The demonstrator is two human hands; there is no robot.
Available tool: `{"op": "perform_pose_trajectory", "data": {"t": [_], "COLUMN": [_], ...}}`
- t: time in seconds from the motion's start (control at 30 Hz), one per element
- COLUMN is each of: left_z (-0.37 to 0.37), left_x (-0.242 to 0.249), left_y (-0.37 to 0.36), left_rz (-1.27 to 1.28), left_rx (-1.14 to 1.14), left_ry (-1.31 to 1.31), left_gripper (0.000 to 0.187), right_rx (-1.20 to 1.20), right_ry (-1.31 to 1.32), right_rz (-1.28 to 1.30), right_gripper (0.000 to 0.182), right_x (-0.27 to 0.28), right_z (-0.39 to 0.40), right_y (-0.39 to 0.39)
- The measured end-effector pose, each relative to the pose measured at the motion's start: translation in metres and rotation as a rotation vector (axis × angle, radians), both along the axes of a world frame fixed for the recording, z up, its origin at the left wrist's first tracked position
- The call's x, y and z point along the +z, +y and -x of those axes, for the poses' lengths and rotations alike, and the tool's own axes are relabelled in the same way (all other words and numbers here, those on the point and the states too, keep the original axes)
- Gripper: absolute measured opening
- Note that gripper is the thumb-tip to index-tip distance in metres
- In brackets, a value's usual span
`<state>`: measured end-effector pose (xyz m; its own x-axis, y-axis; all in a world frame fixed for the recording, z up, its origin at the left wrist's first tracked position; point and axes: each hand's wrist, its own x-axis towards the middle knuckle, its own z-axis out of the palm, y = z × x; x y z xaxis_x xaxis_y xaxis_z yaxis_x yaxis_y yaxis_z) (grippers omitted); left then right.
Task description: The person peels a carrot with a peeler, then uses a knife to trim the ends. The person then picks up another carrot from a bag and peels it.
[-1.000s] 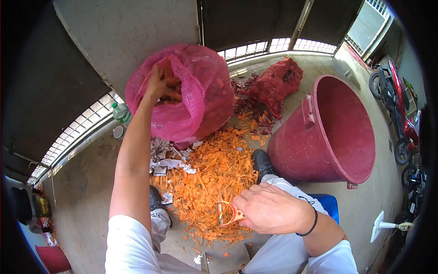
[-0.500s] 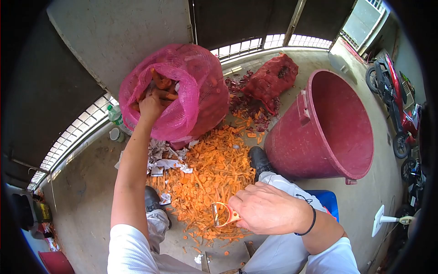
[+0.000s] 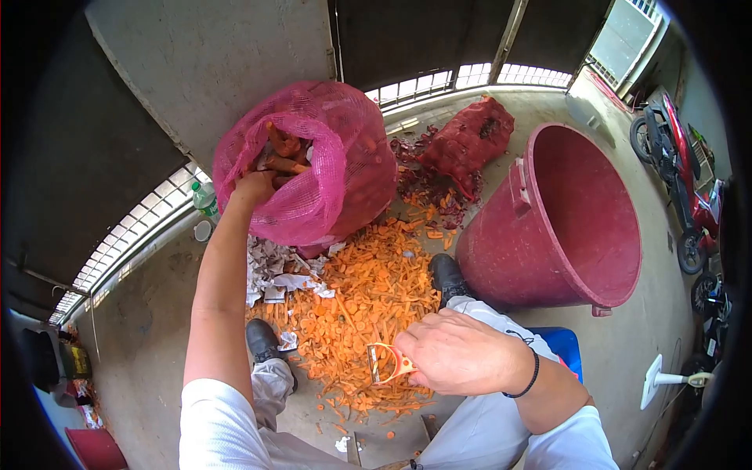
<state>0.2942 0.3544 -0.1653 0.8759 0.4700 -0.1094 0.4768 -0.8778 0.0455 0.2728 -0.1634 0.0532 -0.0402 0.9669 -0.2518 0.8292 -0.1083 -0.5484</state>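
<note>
My left hand (image 3: 254, 188) reaches into the mouth of a pink mesh sack (image 3: 356, 160) that holds carrots (image 3: 283, 163). Its fingers are mostly hidden inside the sack, so what they touch does not show. My right hand (image 3: 458, 352) is closed round the handle of an orange peeler (image 3: 389, 364), its blade pointing left. Beneath the peeler, orange carrot peelings and slices (image 3: 356, 301) lie in a wide heap on the floor between my shoes.
A large dark-pink bin (image 3: 509, 251) stands at the right, beside my shoe. Behind the heap lies a red mesh sack (image 3: 470, 141) with dark red scraps. Crumpled paper (image 3: 274, 266), a green-capped bottle (image 3: 205, 201) and a cup (image 3: 204, 230) are at the left.
My left hand has shifted slightly left and down at the sack's mouth, and more of the carrots inside show. My right hand still holds the peeler in nearly the same place.
</note>
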Motion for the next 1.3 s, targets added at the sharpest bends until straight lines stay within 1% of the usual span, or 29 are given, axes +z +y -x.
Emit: {"op": "perform_pose_trajectory", "data": {"t": [0.13,0.2,0.23,0.3,0.33,0.4,0.43,0.5,0.53,0.6,0.63,0.7,0.73,0.8,0.83,0.9,1.03,1.1,1.2,1.3], "left_z": [0.000,0.002,0.002,0.002,0.003,0.005,0.004,0.007,0.010,0.016,0.017,0.020,0.021,0.022,0.020,0.015,0.008,0.005,0.003,0.004], "left_x": [0.000,0.002,0.004,0.011,0.018,0.028,0.030,0.031,0.031,0.029,0.028,0.029,0.032,0.045,0.051,0.060,0.062,0.057,0.047,0.047], "left_y": [0.008,0.009,0.009,0.010,0.012,0.017,0.017,0.018,0.018,0.021,0.024,0.025,0.024,0.019,0.013,0.002,-0.008,-0.007,-0.006,-0.008], "left_rz": [-0.071,0.055,0.055,0.084,0.081,0.267,0.266,0.296,0.295,0.451,0.451,0.609,0.610,0.750,0.750,0.971,0.972,0.906,0.898,0.895], "left_rx": [-0.051,-0.122,-0.125,-0.198,-0.199,-0.011,-0.012,0.105,0.110,0.167,0.169,0.193,0.196,0.270,0.271,0.292,0.286,0.318,0.326,0.343], "left_ry": [0.066,-0.053,-0.050,-0.143,-0.144,-0.118,-0.117,-0.211,-0.211,-0.390,-0.393,-0.510,-0.510,-0.543,-0.543,-0.607,-0.634,-0.663,-0.724,-0.705], "left_gripper": [0.033,0.034,0.034,0.032,0.032,0.036,0.036,0.036,0.036,0.028,0.028,0.025,0.025,0.031,0.031,0.039,0.043,0.045,0.046,0.047], "right_rx": [-0.003,-0.007,-0.006,-0.001,-0.003,-0.011,-0.010,-0.002,-0.001,0.003,0.000,-0.001,0.001,0.007,0.006,0.004,0.005,0.001,0.009,0.006], "right_ry": [-0.012,-0.008,-0.007,-0.007,-0.008,-0.013,-0.016,-0.017,-0.009,-0.003,0.003,0.010,0.014,0.019,0.018,0.017,0.002,0.001,-0.009,0.001], "right_rz": [0.001,0.009,0.012,0.011,-0.002,-0.015,-0.023,-0.031,-0.019,-0.007,0.006,0.021,0.022,0.024,0.036,0.049,0.036,0.033,0.009,0.003], "right_gripper": [0.037,0.037,0.036,0.035,0.035,0.034,0.034,0.034,0.034,0.035,0.035,0.035,0.035,0.035,0.035,0.035,0.035,0.035,0.036,0.035], "right_x": [0.001,0.001,0.000,0.000,-0.001,0.000,0.000,0.000,0.000,0.001,0.001,0.001,0.002,0.002,0.002,0.002,-0.001,-0.002,-0.003,-0.003], "right_z": [-0.002,-0.003,-0.003,-0.002,-0.002,-0.002,-0.001,-0.001,-0.001,-0.001,-0.001,0.000,0.000,0.000,0.000,0.001,0.002,0.002,0.001,0.000], "right_y": [-0.001,-0.003,-0.003,-0.003,-0.003,-0.004,-0.004,-0.002,-0.001,0.001,0.002,0.003,0.004,0.006,0.007,0.007,0.007,0.006,0.003,0.002]}}
